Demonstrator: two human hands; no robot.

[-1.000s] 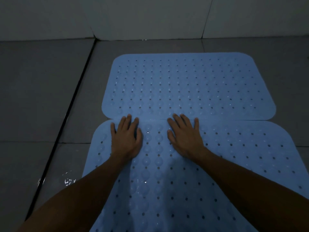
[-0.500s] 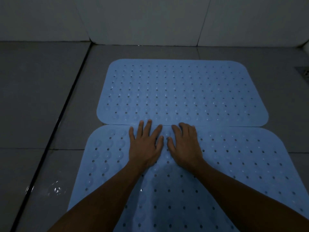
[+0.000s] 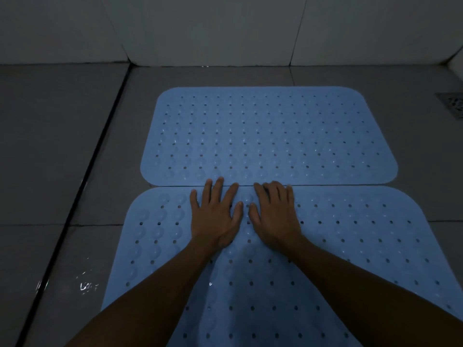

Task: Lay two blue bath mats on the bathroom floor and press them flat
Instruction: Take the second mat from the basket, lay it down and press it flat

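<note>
Head view: over the last second the 2 hands have drawn together, from well apart to side by side with thumbs nearly meeting, and stayed at the seam between the mats. By my reading, the pressing is concentrating on the far edge of the near mat, so both mats are already laid and flattening is well along. The left hand lies flat, fingers spread and straight, palm on the near mat, its longest fingertips reaching just over the seam onto the far mat. The right hand, just beside it, also presses palm-down, fingers straight and closer together, tips at the seam. Neither grips anything.
</note>
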